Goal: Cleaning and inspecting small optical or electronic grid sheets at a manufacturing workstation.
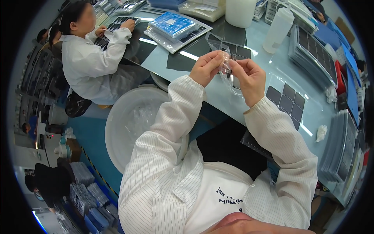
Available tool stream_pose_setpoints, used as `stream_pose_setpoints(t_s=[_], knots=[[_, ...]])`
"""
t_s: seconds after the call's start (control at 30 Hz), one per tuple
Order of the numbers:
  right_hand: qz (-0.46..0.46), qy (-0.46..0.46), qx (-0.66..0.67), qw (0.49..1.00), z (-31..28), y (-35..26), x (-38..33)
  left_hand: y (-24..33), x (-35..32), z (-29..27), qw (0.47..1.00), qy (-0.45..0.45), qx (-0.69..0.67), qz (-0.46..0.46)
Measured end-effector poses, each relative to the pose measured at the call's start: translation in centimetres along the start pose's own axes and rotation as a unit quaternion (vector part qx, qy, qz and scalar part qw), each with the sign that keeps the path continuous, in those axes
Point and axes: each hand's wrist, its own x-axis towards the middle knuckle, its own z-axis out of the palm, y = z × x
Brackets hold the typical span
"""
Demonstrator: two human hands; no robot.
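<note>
Both my hands are raised over the near edge of the table, fingers pinched on a crumpled strip of clear plastic film (226, 73). My left hand (206, 67) grips its upper end, and my right hand (250, 79) holds it from the other side. Part of the film hangs below my fingers. Behind my hands, a sheet of dark rectangles (243, 52) lies on the table, partly hidden by them. To the right of my right wrist rests another sheet of dark rectangles (286, 102).
A white round bin (113, 128) with clear film scraps stands left of my lap. Bagged blue packs (173, 25), a squeeze bottle (278, 31) and stacked panels (311, 54) line the table. A crumpled white tissue (321, 133) lies right. A co-worker (87, 58) sits far left.
</note>
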Motion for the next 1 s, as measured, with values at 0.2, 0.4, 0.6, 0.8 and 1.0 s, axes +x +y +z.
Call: stream_pose_setpoints(t_s=[0.2, 0.4, 0.6, 0.8, 1.0], knots=[[-0.103, 0.071, -0.225, 0.966, -0.1, 0.6, 0.4, -0.5, -0.7, -2.1, 0.998, -0.027, -0.064, 0.011], [-0.045, 0.249, -0.078, 0.964, -7.8, 1.9, 7.2, 0.3, -1.7, -4.8, 0.993, -0.045, 0.028, 0.102], [-0.156, 0.058, -0.442, 0.881, -13.0, -2.7, 3.5, 2.1, -4.8, -11.9, 0.944, 0.103, 0.293, -0.111], [-0.245, 0.001, -0.631, 0.736, -15.7, -4.1, -2.3, 3.5, -3.9, -6.2, 0.932, 0.159, 0.298, -0.128], [-0.230, -0.002, -0.653, 0.722, -17.0, -1.5, -3.4, 1.5, -2.0, -5.7, 0.915, 0.179, 0.319, -0.172]])
